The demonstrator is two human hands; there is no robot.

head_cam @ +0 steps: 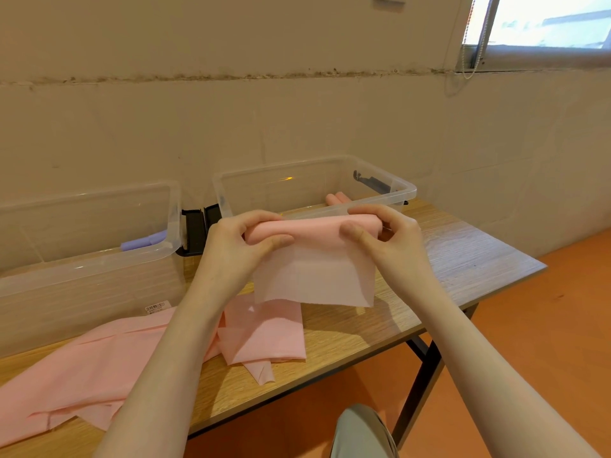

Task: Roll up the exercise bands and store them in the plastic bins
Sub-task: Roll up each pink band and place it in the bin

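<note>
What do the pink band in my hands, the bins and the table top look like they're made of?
Pink band: thin, matte, probably stretchy latex or rubber sheet; its hanging end looks translucent.
Bins: clear glossy rigid plastic; the table shows through the walls.
Table top: wood-grain, likely laminate over board, on dark metal legs.

Counts, head view:
- hands: 2, left hand and right hand
- clear bins: 2, left bin and right bin
- pink bands out of the bins: the held band, plus loose bands heaped on the table, number in the heap unclear
- pink rolls in right bin: 2
- purple roll in left bin: 1
- black latches between bins: 2
- barcode label: 1
- window: 1
</note>
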